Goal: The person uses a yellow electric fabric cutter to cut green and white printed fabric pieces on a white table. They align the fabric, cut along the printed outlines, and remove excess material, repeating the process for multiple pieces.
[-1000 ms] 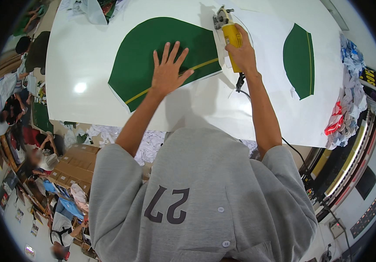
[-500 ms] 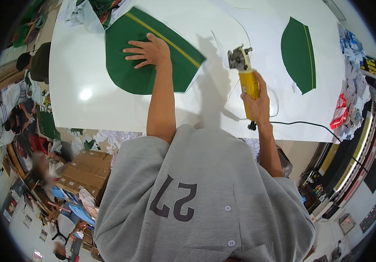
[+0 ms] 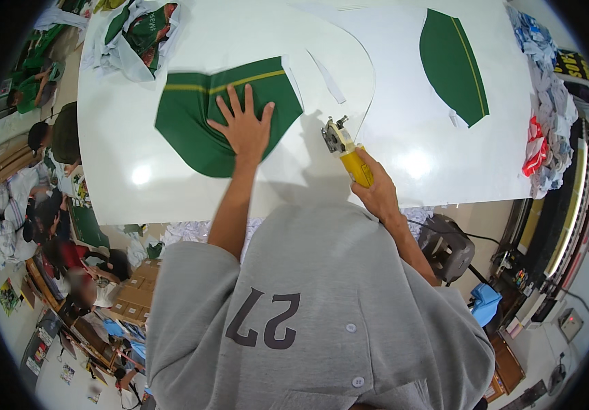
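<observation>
My left hand (image 3: 247,130) lies flat with fingers spread on a green fabric piece (image 3: 182,119) with a yellow stripe. Under that palm the fabric is buckled, with creases running down from the stripe. A white edge shows along the piece's right side. To the right, my right hand (image 3: 378,190) is wrapped around the yellow body of a handheld rotary cloth cutter (image 3: 357,167). The cutter's metal head points up and left, apart from the green piece. A second green piece (image 3: 450,65) with a yellow stripe lies farther right on a white sheet (image 3: 393,61).
The white table (image 3: 120,195) bears a thin white offcut (image 3: 327,76) and a heap of cloth (image 3: 147,37) at far left. Scraps (image 3: 547,96) are piled along its right end. A black cable (image 3: 482,238) runs right past a grey chair (image 3: 450,249). People and boxes (image 3: 135,294) are at left.
The green piece under my left hand has turned counterclockwise and buckled, its stripe now nearly level. My right hand has brought the cutter left, its head now tilted. The view has shifted slightly.
</observation>
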`<state>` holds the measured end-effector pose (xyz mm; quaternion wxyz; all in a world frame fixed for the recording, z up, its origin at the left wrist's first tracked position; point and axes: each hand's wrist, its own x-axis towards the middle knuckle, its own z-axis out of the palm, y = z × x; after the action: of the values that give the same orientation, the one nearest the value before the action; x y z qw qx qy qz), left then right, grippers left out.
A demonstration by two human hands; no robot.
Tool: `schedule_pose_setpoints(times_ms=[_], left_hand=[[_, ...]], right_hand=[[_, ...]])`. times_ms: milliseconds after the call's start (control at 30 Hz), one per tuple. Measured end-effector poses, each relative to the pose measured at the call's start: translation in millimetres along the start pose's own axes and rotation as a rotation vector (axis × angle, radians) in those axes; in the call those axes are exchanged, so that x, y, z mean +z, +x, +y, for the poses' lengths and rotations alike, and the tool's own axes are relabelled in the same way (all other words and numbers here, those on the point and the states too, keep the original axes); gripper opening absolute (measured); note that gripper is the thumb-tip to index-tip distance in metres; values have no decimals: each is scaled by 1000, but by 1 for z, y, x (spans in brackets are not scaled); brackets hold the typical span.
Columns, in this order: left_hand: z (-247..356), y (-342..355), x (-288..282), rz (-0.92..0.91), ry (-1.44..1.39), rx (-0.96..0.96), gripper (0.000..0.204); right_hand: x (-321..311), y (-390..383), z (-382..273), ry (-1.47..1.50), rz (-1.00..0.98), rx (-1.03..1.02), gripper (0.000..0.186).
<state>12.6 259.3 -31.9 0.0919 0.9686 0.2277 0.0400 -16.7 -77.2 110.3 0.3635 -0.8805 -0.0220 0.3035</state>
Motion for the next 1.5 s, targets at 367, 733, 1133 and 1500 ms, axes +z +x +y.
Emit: schedule_pose_setpoints(times_ms=[367, 733, 1133, 1500], left_hand=[[38, -16, 0, -61, -75, -225, 100], [40, -19, 3, -3, -42, -233, 100], [39, -19, 4, -6, -81, -240, 97], [39, -20, 3, 3, -59, -237, 94]], right_hand=[[22, 25, -17, -153, 81, -88, 78], [17, 64, -36, -227, 112, -182, 80], [5, 80, -56, -238, 46, -160, 79], [3, 88, -59, -259, 25, -179, 80]])
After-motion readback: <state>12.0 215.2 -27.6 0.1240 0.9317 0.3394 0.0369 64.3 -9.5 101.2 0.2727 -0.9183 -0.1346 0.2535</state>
